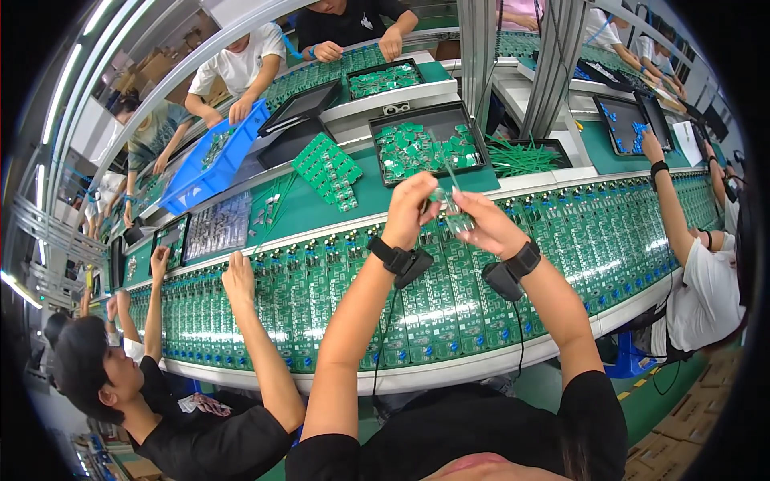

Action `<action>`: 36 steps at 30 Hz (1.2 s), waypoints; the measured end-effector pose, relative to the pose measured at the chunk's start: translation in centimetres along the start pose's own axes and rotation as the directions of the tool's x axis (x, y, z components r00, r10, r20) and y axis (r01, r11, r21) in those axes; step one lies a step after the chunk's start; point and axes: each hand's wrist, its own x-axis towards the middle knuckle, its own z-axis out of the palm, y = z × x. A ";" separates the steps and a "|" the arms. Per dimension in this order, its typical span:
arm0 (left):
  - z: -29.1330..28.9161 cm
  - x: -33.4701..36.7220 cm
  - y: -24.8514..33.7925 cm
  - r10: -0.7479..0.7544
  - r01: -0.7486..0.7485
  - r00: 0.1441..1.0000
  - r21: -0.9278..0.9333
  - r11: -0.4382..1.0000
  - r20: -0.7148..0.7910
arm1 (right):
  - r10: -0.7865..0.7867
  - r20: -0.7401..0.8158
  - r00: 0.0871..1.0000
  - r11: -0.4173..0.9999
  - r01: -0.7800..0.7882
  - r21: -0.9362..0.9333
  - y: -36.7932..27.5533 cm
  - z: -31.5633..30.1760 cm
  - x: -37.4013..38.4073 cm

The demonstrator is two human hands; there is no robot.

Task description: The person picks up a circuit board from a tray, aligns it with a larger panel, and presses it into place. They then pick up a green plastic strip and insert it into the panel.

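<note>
Two bare hands meet above the long row of green circuit boards (449, 309), with a small green board piece (458, 220) between them, just near of a black tray (441, 120) heaped with similar pieces. The left hand (412, 210) has thumb and fingertips pinched together at the piece's left side; the right hand (491, 226) grips its right side, fingers narrow. A thin green strip (451, 172) stands up between them; which hand holds it, I cannot tell.

Both wrists wear black straps with boxy modules. White printing covers the boards in the row, too small to read. Left of the tray lie stacked green board panels (327, 170), and farther left a blue bin (210, 178); right of it, loose green strips (521, 158). A far co-worker's black shirt (345, 30) bears a small white emblem. Cartons (690, 413) at near right carry dark printing, blurred.
</note>
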 end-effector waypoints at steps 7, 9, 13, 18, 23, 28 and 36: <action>-0.2 -0.7 -0.3 -0.119 0.118 0.993 0.113 0.987 0.000 | -0.159 -0.075 0.984 0.899 0.113 -0.424 -1.0 1.6 -0.5; 0.1 -0.5 -0.7 -0.139 0.110 0.989 0.376 0.920 0.050 | -0.170 -0.052 0.984 0.869 0.124 -0.479 -1.0 1.8 -0.6; 1.5 -1.2 -1.0 0.092 -0.083 0.996 0.290 0.953 -0.015 | 0.006 -0.099 0.995 0.962 -0.033 -0.271 -1.2 1.3 -0.4; 2.4 -1.7 0.4 -0.061 0.087 0.986 0.164 0.983 -0.157 | 0.022 0.202 0.979 0.991 -0.048 0.125 -0.6 0.9 0.5; 1.1 -0.3 -0.6 0.090 -0.082 0.995 0.164 0.983 -0.042 | -0.251 -0.176 0.952 0.840 0.124 -0.528 -0.6 1.4 1.1; 1.6 -0.4 -0.5 -0.056 0.047 0.998 0.206 0.977 0.036 | -0.195 -0.175 0.965 0.880 0.093 -0.465 -0.6 1.2 0.6; 1.8 -1.0 -1.1 -0.096 0.095 0.989 -0.014 0.995 -0.112 | -0.082 -0.074 0.994 0.992 0.074 -0.104 -0.7 0.8 0.3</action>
